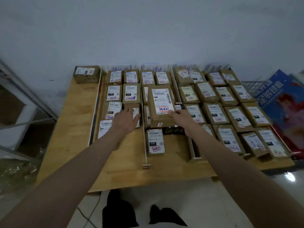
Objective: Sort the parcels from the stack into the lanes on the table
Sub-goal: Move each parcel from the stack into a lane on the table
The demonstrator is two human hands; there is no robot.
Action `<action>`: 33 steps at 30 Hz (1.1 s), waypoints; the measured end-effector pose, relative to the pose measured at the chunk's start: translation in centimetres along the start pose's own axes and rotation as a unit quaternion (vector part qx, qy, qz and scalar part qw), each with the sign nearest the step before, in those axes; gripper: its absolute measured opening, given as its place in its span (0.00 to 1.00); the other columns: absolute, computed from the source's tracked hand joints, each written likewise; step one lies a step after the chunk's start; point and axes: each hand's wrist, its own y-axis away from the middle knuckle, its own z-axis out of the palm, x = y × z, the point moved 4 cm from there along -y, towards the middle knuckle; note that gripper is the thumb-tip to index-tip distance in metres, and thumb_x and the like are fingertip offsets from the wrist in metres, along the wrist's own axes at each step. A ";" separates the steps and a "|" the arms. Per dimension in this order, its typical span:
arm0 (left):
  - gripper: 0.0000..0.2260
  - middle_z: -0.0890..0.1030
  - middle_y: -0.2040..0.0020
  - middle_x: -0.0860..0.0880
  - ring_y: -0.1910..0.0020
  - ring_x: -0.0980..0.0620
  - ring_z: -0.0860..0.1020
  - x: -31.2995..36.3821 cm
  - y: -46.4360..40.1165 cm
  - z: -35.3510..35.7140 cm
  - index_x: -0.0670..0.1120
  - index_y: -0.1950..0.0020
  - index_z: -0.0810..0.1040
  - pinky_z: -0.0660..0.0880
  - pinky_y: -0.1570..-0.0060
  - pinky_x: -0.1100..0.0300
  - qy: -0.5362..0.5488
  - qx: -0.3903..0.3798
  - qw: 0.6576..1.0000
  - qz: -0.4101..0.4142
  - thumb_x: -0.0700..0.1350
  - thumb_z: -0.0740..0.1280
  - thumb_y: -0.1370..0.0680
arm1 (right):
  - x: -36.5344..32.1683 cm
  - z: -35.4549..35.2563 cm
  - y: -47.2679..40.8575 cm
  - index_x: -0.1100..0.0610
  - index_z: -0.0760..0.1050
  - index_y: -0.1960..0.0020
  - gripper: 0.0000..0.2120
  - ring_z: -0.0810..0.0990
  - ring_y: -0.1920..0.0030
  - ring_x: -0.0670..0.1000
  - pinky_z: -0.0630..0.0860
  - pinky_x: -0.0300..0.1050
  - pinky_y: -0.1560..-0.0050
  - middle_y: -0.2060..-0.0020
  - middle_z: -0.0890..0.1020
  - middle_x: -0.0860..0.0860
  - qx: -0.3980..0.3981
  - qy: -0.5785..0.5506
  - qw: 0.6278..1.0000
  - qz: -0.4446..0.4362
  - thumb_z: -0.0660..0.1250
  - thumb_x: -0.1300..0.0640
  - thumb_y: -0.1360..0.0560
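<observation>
My right hand point(179, 116) grips the near edge of a brown parcel point(160, 104) with a white label and a red-framed mark, held above the second lane. My left hand point(125, 120) lies with spread fingers on a parcel point(131, 108) in the first lane, near the divider point(144, 129). Several labelled brown parcels fill the lanes of the wooden table point(74, 129). One lone parcel point(86, 74) stands at the far left corner, outside the lanes.
White paper signs point(120, 68) stand along the wall behind the lanes. A metal shelf frame point(24, 102) is at the left. A blue printed bag point(283, 102) and a wire basket point(250, 84) sit at the right. A single parcel point(155, 142) lies nearest me in the second lane.
</observation>
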 end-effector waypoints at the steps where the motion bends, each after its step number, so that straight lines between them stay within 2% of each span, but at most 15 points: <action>1: 0.26 0.72 0.30 0.42 0.33 0.41 0.71 1.0 0.8 0.6 0.44 0.26 0.67 0.70 0.38 0.47 0.004 -0.003 1.000 -0.004 0.58 0.50 0.16 | 0.9 -0.8 0.8 0.57 0.77 0.36 0.19 0.79 0.42 0.52 0.76 0.52 0.37 0.43 0.82 0.51 -0.001 0.001 1.000 0.003 0.65 0.46 0.21; 8: 0.25 0.75 0.35 0.43 0.37 0.42 0.74 5.9 4.9 3.9 0.43 0.30 0.71 0.73 0.43 0.48 -0.023 -0.022 0.999 0.002 0.59 0.50 0.17 | 7.5 -4.2 5.3 0.55 0.79 0.40 0.16 0.79 0.44 0.51 0.76 0.52 0.39 0.45 0.82 0.49 -0.002 0.018 1.000 0.006 0.64 0.45 0.20; 11: 0.25 0.74 0.34 0.43 0.36 0.43 0.74 7.2 6.2 5.1 0.44 0.28 0.69 0.72 0.42 0.48 -0.028 -0.028 0.999 0.009 0.58 0.50 0.16 | 9.4 -5.1 6.7 0.55 0.77 0.46 0.12 0.78 0.47 0.52 0.75 0.46 0.47 0.50 0.81 0.50 -0.001 0.025 1.000 0.018 0.63 0.47 0.19; 15: 0.25 0.73 0.31 0.43 0.34 0.43 0.73 8.6 7.5 6.8 0.45 0.26 0.67 0.70 0.38 0.48 -0.030 -0.050 0.998 0.014 0.58 0.50 0.16 | 12.5 -5.4 7.6 0.58 0.78 0.43 0.15 0.80 0.49 0.52 0.77 0.44 0.53 0.49 0.82 0.53 0.009 0.013 0.999 0.048 0.64 0.47 0.20; 18: 0.23 0.74 0.32 0.44 0.35 0.44 0.73 8.9 7.9 8.1 0.45 0.28 0.68 0.69 0.37 0.49 -0.023 -0.053 0.998 0.013 0.58 0.51 0.16 | 14.2 -5.4 7.8 0.59 0.78 0.41 0.16 0.80 0.48 0.52 0.77 0.44 0.53 0.49 0.82 0.53 0.017 0.010 0.998 0.055 0.65 0.48 0.20; 22: 0.22 0.75 0.35 0.45 0.37 0.45 0.74 9.2 8.1 9.4 0.45 0.30 0.70 0.70 0.38 0.50 -0.012 -0.060 0.998 0.023 0.57 0.52 0.17 | 15.3 -5.0 7.2 0.61 0.77 0.40 0.16 0.78 0.53 0.49 0.74 0.43 0.56 0.54 0.80 0.50 0.011 0.011 0.998 0.069 0.65 0.50 0.20; 27: 0.22 0.76 0.37 0.44 0.40 0.45 0.75 9.3 8.0 10.3 0.45 0.32 0.72 0.71 0.41 0.50 -0.016 -0.063 0.998 0.021 0.57 0.53 0.17 | 15.6 -4.5 5.4 0.63 0.77 0.41 0.18 0.77 0.55 0.50 0.75 0.43 0.58 0.52 0.79 0.54 0.007 0.046 0.996 0.081 0.65 0.49 0.20; 30: 0.22 0.76 0.37 0.45 0.39 0.45 0.75 9.2 7.6 10.6 0.45 0.32 0.72 0.71 0.40 0.49 -0.015 -0.071 0.997 0.020 0.57 0.52 0.17 | 15.4 -4.4 4.3 0.64 0.77 0.43 0.17 0.75 0.58 0.49 0.74 0.46 0.56 0.54 0.79 0.54 0.004 0.055 0.995 0.082 0.65 0.50 0.20; 33: 0.23 0.76 0.35 0.45 0.38 0.45 0.75 9.0 7.2 11.0 0.45 0.30 0.71 0.71 0.39 0.49 -0.012 -0.081 0.996 0.024 0.57 0.51 0.16 | 15.6 -4.3 3.2 0.65 0.76 0.41 0.18 0.75 0.57 0.50 0.75 0.48 0.54 0.53 0.79 0.55 -0.002 0.057 0.995 0.087 0.65 0.50 0.20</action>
